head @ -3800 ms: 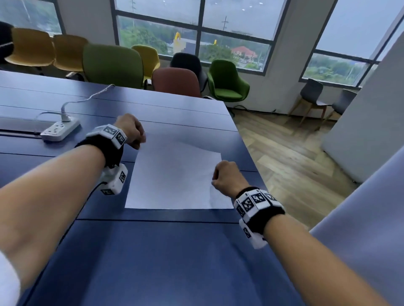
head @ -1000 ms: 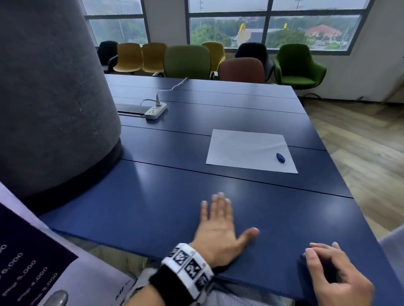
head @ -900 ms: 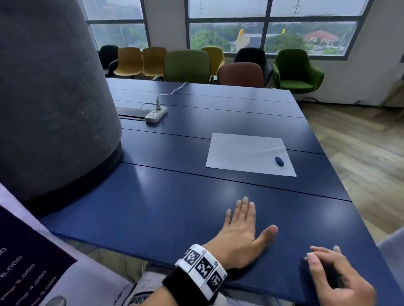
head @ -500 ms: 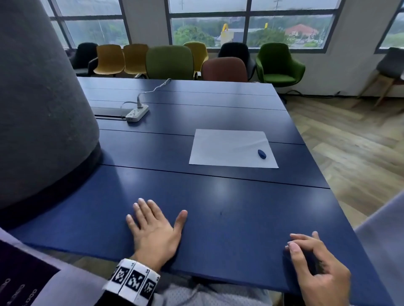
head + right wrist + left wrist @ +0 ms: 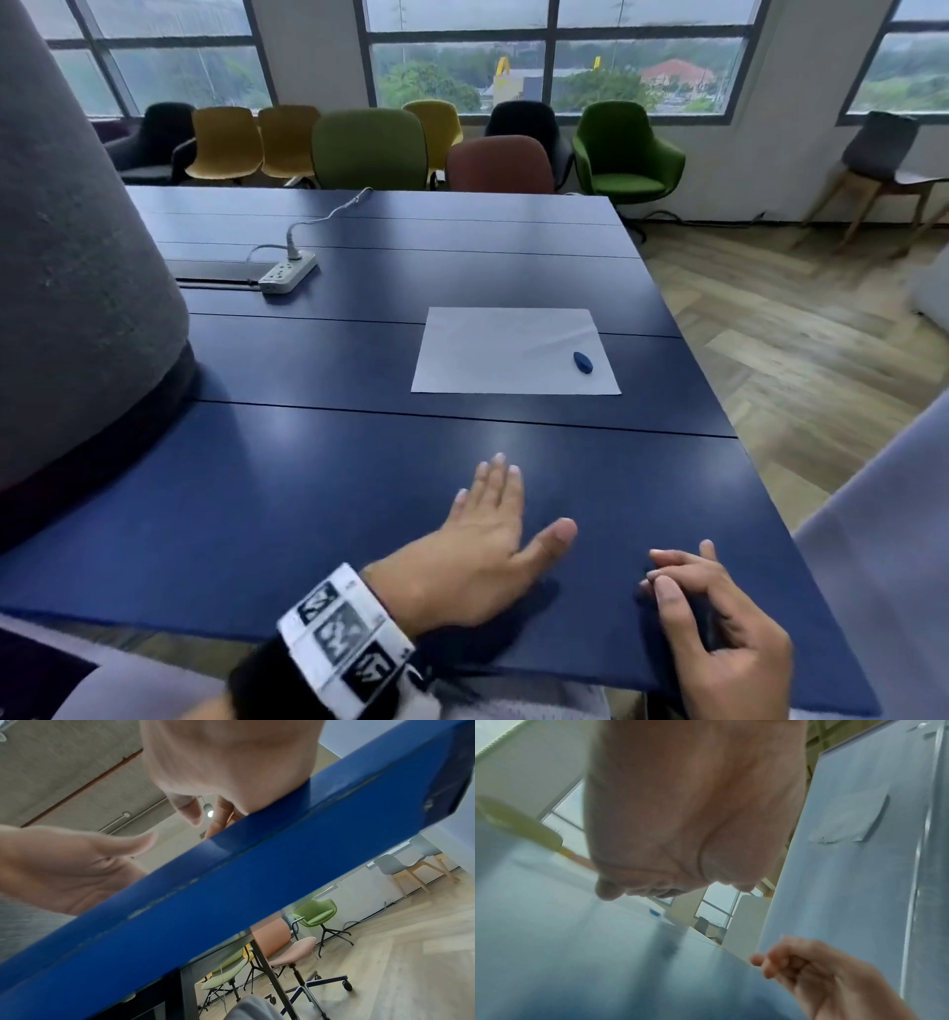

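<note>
Head view: left hand [image 5: 488,545] flat and empty on the desk [image 5: 308,514], right hand [image 5: 719,632] loosely curled, empty, beside it, paper sheet [image 5: 503,354] with blue piece [image 5: 583,362] well ahead of both; left wrist view: slide the palm forward low; right wrist view: first lift the fingers [image 5: 189,809] off the desk edge.

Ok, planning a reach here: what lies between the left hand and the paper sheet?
Only bare blue table, crossed by one panel seam, lies between the left hand and the paper sheet; the head view shows it.
</note>
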Demonstrator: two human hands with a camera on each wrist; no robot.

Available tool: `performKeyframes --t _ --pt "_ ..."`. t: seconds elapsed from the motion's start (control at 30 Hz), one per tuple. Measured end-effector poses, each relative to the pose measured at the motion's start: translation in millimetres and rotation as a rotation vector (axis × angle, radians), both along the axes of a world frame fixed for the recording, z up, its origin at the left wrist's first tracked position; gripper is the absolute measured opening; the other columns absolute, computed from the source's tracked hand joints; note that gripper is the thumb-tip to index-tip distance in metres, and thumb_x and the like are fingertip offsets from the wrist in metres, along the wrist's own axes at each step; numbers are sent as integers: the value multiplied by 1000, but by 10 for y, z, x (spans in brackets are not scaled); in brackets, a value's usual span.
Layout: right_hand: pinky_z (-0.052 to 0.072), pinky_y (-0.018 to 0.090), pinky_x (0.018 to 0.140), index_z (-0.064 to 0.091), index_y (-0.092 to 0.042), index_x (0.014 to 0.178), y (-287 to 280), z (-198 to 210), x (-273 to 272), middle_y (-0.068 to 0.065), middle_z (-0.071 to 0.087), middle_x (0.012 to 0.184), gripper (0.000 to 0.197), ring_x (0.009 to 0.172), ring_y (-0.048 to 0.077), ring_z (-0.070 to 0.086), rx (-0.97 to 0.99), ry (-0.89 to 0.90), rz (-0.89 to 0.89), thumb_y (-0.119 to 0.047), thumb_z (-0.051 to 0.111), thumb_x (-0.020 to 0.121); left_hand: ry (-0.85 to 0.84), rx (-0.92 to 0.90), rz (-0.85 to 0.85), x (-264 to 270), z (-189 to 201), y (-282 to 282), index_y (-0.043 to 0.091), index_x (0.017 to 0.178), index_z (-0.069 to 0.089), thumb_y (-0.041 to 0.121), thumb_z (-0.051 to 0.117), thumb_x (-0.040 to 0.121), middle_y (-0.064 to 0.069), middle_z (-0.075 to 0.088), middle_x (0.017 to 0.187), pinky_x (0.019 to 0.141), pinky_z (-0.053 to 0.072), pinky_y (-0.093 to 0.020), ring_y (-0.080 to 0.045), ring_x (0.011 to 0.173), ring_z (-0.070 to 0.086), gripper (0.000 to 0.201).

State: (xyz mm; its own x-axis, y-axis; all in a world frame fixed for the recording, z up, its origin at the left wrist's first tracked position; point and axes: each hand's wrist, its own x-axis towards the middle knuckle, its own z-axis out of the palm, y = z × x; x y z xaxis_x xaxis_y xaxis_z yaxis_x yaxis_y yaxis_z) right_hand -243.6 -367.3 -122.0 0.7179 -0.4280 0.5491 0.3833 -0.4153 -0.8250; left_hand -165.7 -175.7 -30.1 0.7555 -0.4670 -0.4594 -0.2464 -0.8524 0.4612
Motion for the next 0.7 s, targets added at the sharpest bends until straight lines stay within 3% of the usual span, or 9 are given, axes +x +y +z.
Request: performKeyframes --t 0.13,0.23,0.37,0.4,0.53,0.63,0.7 --pt "36 33 113 67 -10 67 11 20 -24 -8 69 82 28 87 8 68 25 34 31 -32 57 82 -128 350 88 430 0 773 6 153 -18 71 9 88 -9 -31 157 120 -11 -36 -19 145 -28 96" --pt "36 30 112 67 -9 66 16 27 -29 -9 69 82 29 85 10 68 27 20 19 -31 56 82 -189 484 86 769 -180 1035 3 152 -18 76 0 80 -12 -30 158 121 -11 -39 -21 146 -27 104" --pt "38 28 111 66 -8 64 29 20 -4 -8 68 76 29 83 13 68 12 7 3 -29 55 83 -163 409 -33 868 -352 715 4 149 -25 97 -22 39 -13 -35 155 120 -14 -38 -22 144 -32 144" --pt "38 28 111 66 -9 64 30 14 0 -8 68 75 29 83 14 68 5 11 4 -28 55 83 -169 379 -84 850 -382 542 5 149 -25 97 -22 40 -13 -35 155 119 -15 -39 -22 143 -33 143" --pt "40 36 110 66 -8 64 11 2 -4 -5 70 77 28 81 17 69 -21 6 2 -27 56 83 -193 284 -322 622 -424 -329 8 151 -23 80 10 87 -11 -34 156 119 -16 -41 -20 142 -34 102" --pt "41 42 109 65 -9 64 12 17 -5 -5 71 79 25 80 16 69 -37 -38 5 -23 56 83 -180 259 -516 475 -412 -821 14 154 -19 72 15 94 -6 -31 158 119 -17 -39 -16 143 -32 90" --pt "41 46 107 65 -10 65 -15 0 1 -5 71 79 24 82 17 69 -20 -66 -9 -22 56 83 -145 229 -548 533 -328 -957 15 155 -16 69 14 97 -3 -26 160 120 -14 -37 -12 145 -26 84"
